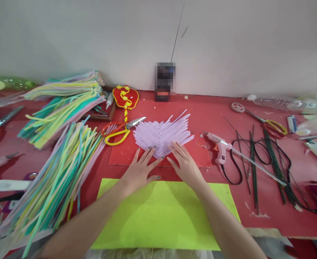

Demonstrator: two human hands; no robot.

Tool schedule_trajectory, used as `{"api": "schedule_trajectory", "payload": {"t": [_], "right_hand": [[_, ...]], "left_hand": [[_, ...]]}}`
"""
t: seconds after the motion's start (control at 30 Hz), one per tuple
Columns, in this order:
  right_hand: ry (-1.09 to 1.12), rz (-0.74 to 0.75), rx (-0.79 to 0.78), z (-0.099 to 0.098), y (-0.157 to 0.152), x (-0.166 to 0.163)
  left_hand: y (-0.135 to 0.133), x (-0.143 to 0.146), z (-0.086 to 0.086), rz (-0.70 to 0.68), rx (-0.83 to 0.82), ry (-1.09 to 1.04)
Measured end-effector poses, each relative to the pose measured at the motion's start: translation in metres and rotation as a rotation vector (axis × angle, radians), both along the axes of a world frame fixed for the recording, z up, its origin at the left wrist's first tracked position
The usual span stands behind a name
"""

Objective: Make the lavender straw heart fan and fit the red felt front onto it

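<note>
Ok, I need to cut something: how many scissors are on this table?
3. One pair lies just left of the lilac heart, a second far right past the glue gun, a third at the left edge. More may hide under the strip piles.

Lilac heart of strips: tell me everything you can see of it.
The heart is pale lilac, built of thin paper-like strips laid in a V pattern, ends jutting unevenly at top right. It lies flat on a red sheet. The left hand and right hand rest fingertips on its lower edges.
</note>
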State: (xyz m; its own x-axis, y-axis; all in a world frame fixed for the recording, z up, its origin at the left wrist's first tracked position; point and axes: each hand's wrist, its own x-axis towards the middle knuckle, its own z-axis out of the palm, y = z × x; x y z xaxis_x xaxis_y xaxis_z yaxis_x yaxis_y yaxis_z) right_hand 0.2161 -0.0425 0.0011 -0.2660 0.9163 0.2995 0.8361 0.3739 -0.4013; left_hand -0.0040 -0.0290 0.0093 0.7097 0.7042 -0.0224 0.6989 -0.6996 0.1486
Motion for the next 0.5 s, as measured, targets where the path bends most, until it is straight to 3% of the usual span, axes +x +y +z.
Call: {"api": "schedule_trajectory", "payload": {"t": [0.5], "right_hand": [[-0.049,-0.004,-0.037,-0.0052,0.0019,0.0028]], "left_hand": [[0.0000,0.0005,0.0005,0.024,-0.061,-0.132]]}}
